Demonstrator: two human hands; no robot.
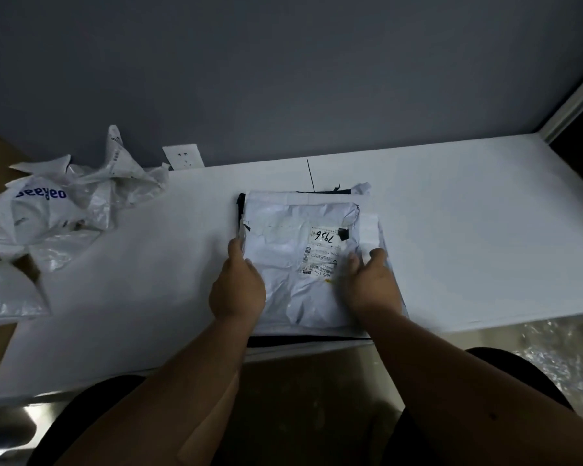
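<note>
Parcel [300, 264] lies at the worktop's [468, 230] near edge, with bare surface toward 3 o'clock. Left hand [238, 290] and right hand [372, 290] flank it, each grip clasping a side.

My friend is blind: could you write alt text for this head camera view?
The left hand and right hand grip the sides of a white mailer parcel on a white table. Crumpled plastic bags lie far left.

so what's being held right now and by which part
The white mailer package, lying on the table: left hand holds its left edge, right hand its right edge.
</note>
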